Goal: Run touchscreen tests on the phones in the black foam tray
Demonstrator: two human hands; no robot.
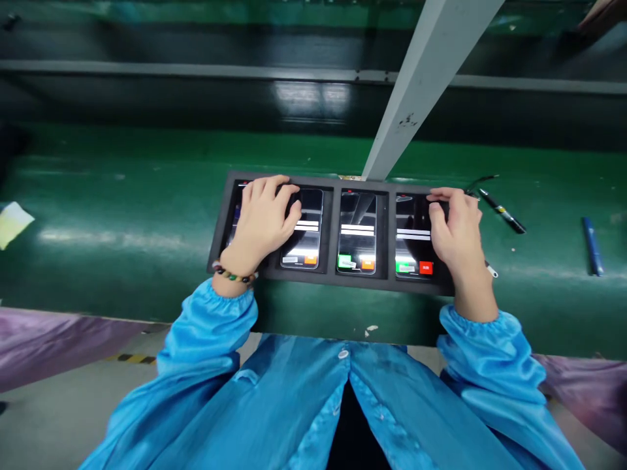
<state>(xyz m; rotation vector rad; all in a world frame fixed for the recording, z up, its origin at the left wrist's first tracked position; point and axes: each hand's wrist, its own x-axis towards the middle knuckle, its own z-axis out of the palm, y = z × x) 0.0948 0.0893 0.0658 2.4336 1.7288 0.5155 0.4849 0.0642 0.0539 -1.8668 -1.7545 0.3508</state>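
Note:
A dark foam tray lies on the green bench, with several smartphones in its compartments. My left hand rests over the left part, fingers spread and slightly bent, covering most of the leftmost compartment. Just right of it is a lit phone with an orange button on its screen. The middle phone shows white bars with green and orange buttons. Over the right end, my right hand has its thumb and fingers apart beside the right phone, whose screen has a red button. Whether the fingertips touch the screens is unclear.
A grey metal post rises behind the tray. To the right lie a black marker-like stick and a blue pen. Yellowish paper sits at far left. Purple-clothed people are partly visible on both sides.

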